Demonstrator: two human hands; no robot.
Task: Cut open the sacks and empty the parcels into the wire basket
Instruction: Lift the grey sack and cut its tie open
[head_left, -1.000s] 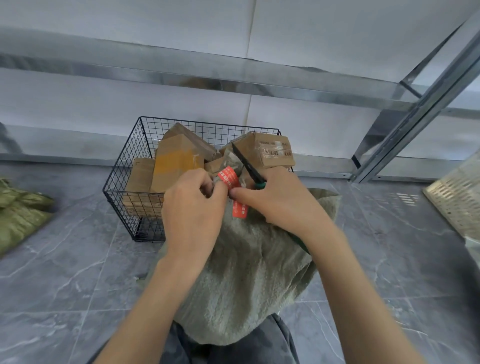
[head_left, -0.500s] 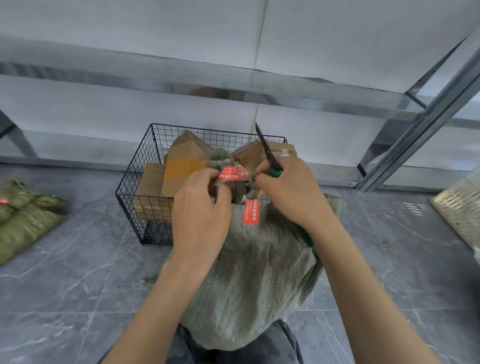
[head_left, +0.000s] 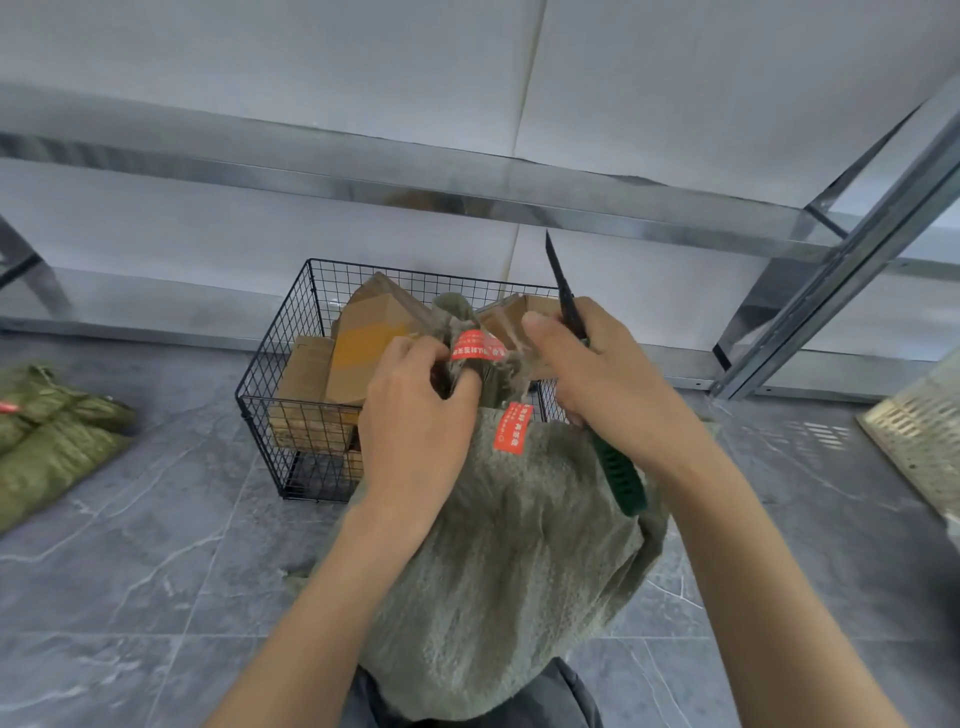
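Note:
A grey-green woven sack (head_left: 509, 561) stands upright in front of me, its neck bunched and bound by a red seal tie (head_left: 475, 347) with a red tag hanging below. My left hand (head_left: 415, 410) grips the neck just under the tie. My right hand (head_left: 608, 384) holds a knife (head_left: 563, 296) with a black blade pointing up and a green handle sticking out below the palm. Behind the sack stands the black wire basket (head_left: 280, 364) with several brown cardboard parcels (head_left: 363, 332) in it.
Another green sack (head_left: 52, 436) lies on the grey tiled floor at the left. A metal shelf frame (head_left: 831, 260) runs along the white wall behind the basket and rises at the right. A perforated beige crate (head_left: 919, 436) sits at the right edge.
The right hand turned the knife from lying low near the tie to pointing upward beside the sack's neck. The neck with its red tie now stands higher between my hands.

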